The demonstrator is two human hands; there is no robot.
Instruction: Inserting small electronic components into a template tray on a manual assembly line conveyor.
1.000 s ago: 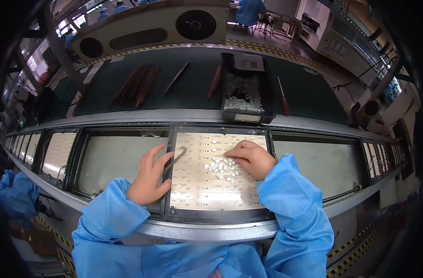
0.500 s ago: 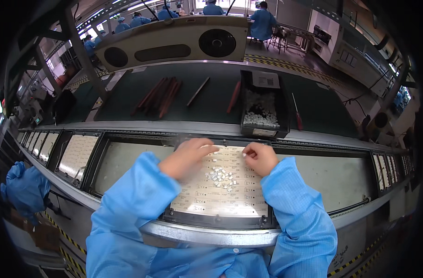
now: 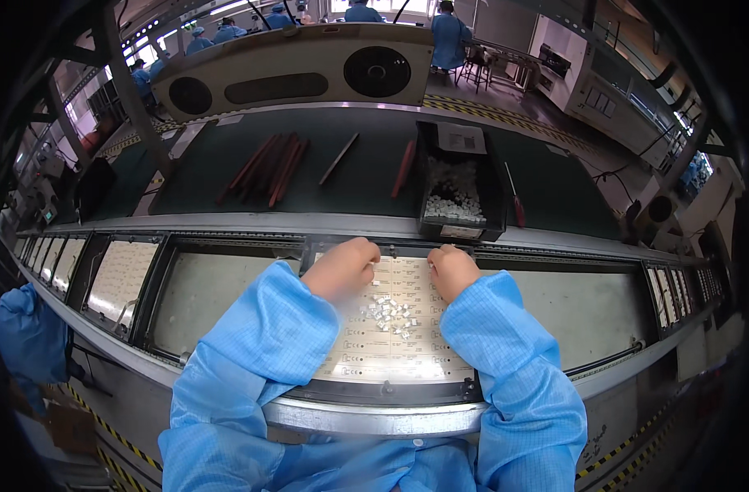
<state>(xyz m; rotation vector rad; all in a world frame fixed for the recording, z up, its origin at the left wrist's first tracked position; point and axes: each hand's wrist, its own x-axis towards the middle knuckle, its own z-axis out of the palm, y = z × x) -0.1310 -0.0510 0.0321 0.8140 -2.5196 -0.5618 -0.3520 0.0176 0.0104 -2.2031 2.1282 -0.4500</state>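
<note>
A cream printed circuit panel [image 3: 383, 367] lies in a dark frame in front of me, with rows of markings on it. Small white connector-like parts [image 3: 390, 314] are heaped loosely on its middle. My left hand [image 3: 342, 269] is over the panel's far left part, its fingers bent and pressed together; whatever they hold is hidden. At the far right part, my right hand [image 3: 452, 271] has thumb and fingertips pinched close to the panel surface. The small white part it pinched half a second ago is now mostly hidden by the fingers.
Behind the rail, a black bin [image 3: 461, 205] holds many white parts. Dark red sticks [image 3: 269, 170], a thin grey bar [image 3: 339, 159] and a red-handled screwdriver [image 3: 517, 207] lie on the green bench [image 3: 354, 193]. More framed panels [image 3: 122, 279] line the track leftward. Co-workers sit beyond.
Both hands have moved toward the panel's far edge. The left fingers have drawn together, and the right hand has turned more downward. The view has shifted slightly.
</note>
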